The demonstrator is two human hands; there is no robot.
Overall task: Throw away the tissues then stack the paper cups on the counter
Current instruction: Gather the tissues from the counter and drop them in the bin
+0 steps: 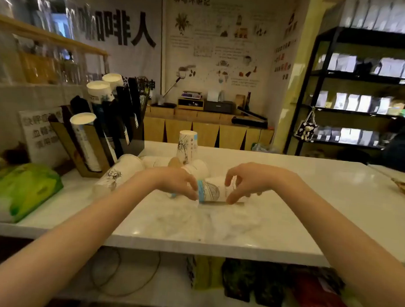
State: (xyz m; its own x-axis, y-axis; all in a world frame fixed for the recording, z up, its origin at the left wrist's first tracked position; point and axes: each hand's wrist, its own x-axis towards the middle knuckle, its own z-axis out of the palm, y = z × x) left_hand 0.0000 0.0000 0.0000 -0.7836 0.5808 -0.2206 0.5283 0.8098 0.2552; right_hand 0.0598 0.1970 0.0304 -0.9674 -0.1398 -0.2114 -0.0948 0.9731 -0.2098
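A white paper cup with an ink drawing and a blue band [212, 191] lies on its side on the white counter [298, 202]. My left hand [181, 183] pinches its blue-banded end and my right hand [240, 183] grips its other end. Behind my hands one cup [187, 147] stands upside down. Several more cups lie tipped over around it, one at the left [118, 173], another in the middle [156, 162], a third just behind my hands [196, 168]. I see no tissues on the counter.
A cup dispenser rack [101, 131] with cup stacks stands at the back left, next to a sign [42, 138]. A green packet [23, 188] lies at the left edge. Bags sit on the shelf below [250, 281]. Black shelving [360, 90] stands at the right.
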